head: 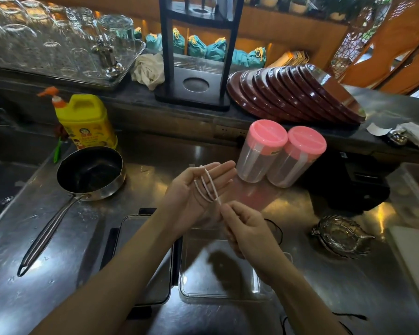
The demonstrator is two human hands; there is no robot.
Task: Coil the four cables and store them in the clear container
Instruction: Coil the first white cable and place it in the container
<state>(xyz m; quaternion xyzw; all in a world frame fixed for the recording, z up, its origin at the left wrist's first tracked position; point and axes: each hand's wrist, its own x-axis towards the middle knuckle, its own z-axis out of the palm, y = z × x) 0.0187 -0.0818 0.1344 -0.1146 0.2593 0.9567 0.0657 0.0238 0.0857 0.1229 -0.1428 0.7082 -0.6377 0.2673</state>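
Two hands at work above the steel counter [324, 274]: left hand [194, 197] flat and palm-up, fingers straight, carrying several loops of thin white cable [209, 187] wound round them; right hand [246, 228] curled, pinching the cable's free tail just beside the left palm. Clear, shallow rectangular plastic container [218, 272] directly below the hands, apparently with no cable in it yet; what looks like its lid [145, 259] just to the left. Thin black cables [277, 232] near the right wrist and at the lower right edge [348, 317], not yet coiled. Likely risk: loops sliding off the straight fingers if tension from the pinch slackens, or the coil springing open once released into the container, being stiff and light. Possible snag too between the trailing tail and the black cable beneath the right hand. Round about: dark saucepan with long steel handle [90, 172] to the left, yellow detergent bottle with orange pump [85, 119] behind it, two clear jars with pink lids [281, 155] close ahead of the fingertips, a glass leaf-shaped dish [341, 235] to the right. Nothing directly blocking the drop into the container.
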